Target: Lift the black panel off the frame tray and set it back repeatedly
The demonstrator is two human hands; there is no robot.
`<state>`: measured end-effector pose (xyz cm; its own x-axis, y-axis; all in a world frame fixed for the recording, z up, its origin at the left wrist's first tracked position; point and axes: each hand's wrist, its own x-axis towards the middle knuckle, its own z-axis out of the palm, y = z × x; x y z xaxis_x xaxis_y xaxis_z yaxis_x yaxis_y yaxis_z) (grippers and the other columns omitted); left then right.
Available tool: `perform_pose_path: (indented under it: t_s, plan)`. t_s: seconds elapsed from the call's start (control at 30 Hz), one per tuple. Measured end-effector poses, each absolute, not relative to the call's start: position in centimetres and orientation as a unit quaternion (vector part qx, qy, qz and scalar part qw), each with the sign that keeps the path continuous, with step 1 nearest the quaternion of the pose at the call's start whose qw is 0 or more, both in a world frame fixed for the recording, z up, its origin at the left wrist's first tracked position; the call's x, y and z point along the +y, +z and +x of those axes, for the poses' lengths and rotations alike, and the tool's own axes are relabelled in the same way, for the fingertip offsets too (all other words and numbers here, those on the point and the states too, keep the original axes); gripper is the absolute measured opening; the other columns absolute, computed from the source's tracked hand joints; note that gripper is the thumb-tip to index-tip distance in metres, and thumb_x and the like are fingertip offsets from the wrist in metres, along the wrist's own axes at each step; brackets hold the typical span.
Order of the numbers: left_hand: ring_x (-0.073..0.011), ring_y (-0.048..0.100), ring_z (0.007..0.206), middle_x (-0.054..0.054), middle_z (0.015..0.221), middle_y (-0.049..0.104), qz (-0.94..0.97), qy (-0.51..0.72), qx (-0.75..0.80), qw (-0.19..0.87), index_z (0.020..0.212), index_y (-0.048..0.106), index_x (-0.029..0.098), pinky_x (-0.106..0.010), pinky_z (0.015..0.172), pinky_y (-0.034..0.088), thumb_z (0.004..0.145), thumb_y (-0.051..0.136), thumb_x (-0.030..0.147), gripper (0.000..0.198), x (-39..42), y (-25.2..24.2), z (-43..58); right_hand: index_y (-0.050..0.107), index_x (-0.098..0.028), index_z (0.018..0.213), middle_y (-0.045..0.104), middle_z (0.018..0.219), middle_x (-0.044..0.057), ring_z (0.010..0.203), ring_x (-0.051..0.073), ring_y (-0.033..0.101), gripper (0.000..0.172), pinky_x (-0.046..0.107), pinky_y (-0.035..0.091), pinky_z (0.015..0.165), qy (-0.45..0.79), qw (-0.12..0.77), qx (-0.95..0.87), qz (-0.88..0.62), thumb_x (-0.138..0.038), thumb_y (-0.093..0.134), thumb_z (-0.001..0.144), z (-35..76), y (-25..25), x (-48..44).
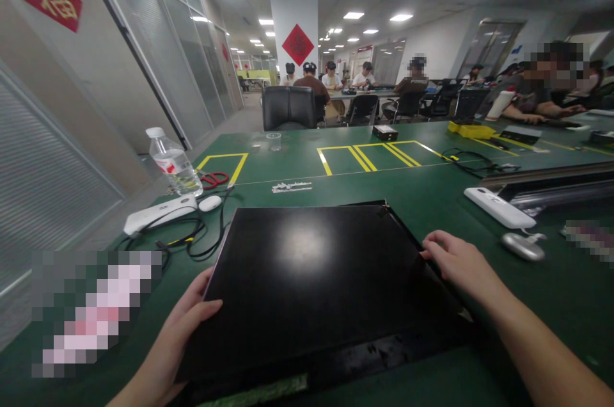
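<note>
Black panel (pixel 311 285) between left grip (pixel 186 320), clasping edge, and right grip (pixel 453 256).

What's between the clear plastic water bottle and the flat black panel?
Head view: a small white oval object and thin black cable; red-handled scissors lie just beyond.

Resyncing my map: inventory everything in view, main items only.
Table: 1, green, foreground
Panel: 1, black, centre front
Bottle: 1, clear, left
Loop handles: 2, red, beside bottle
Slab devices: 2, white, both sides
Oval gadgets: 2, white and silver, beside slabs
Cables: several, black, both sides
Box: 1, dark, far side
Tape outlines: several, yellow, far side
Chairs: several, black, beyond table
People: several, mixed clothing, background
Signs: several, red, upper left, centre
Left hand: 1, bare, panel's left edge
Right hand: 1, bare, panel's right edge
</note>
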<state>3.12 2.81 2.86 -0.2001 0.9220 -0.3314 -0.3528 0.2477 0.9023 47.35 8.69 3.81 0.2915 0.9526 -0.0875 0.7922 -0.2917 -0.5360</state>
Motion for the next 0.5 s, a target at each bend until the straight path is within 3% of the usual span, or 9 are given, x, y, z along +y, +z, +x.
perform_pose_path:
  t_s: [0.23,0.5]
  plan:
    - [-0.0317,0.075,0.08,-0.002,0.088,0.08,0.299,0.555,0.538,0.56,0.108,0.069,0.03,-0.033,0.062,0.058,0.059,0.081,0.026,0.05,2.5,3.2,3.8,0.062,-0.025,0.072,0.07,0.072,0.003,0.069,0.021,0.062,0.018,0.031,0.039,0.062,0.137,0.17,-0.601,-0.769,-0.036,0.051,0.08,47.7,3.1,8.7]
    - [-0.0295,0.075,0.076,-0.001,0.092,0.08,0.275,0.533,0.573,0.558,0.116,0.067,0.027,-0.035,0.065,0.059,0.062,0.077,0.028,0.055,1.8,4.8,4.8,0.064,-0.024,0.07,0.069,0.069,0.002,0.065,0.019,0.062,0.018,0.028,0.038,0.06,0.109,0.162,-0.615,-0.764,-0.034,0.051,0.079,47.5,3.1,8.7]
